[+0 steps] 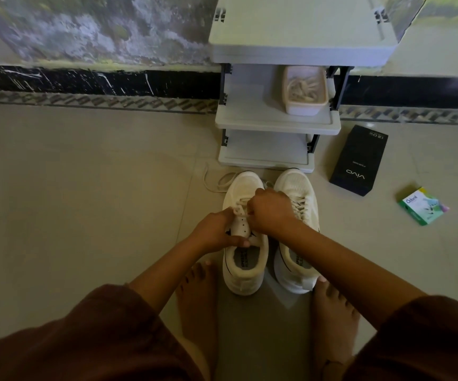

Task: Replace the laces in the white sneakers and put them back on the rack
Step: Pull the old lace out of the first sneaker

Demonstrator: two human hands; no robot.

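Head view, centre of the frame: the two white sneakers stand side by side on the floor (85, 188), toes pointing at the foot of the rack (274, 122) and heels toward the person. The left sneaker (245, 273) is being worked on and is only partly threaded, while the right sneaker (295, 185) just beside it shows crossed lacing up its front. The left hand (217, 229) grips the left sneaker at its side, fingers curled round the upper and the thumb lying along the edge of the opening. The right hand (270, 210) is bunched over the eyelets with its fingers curled down on the lace (239, 211); a loose length of that lace trails in a loop on the floor past the toe, toward the left of the frame. Two bare feet stand on either side of the heels. On the rack's middle shelf, above the sneakers in the frame, sits a pale tub (304, 105) holding what look like clothes pegs. To the right of the rack a black box (359, 160) lies flat on the floor, and further right, well apart from the sneakers, lies a small green box (423, 206).
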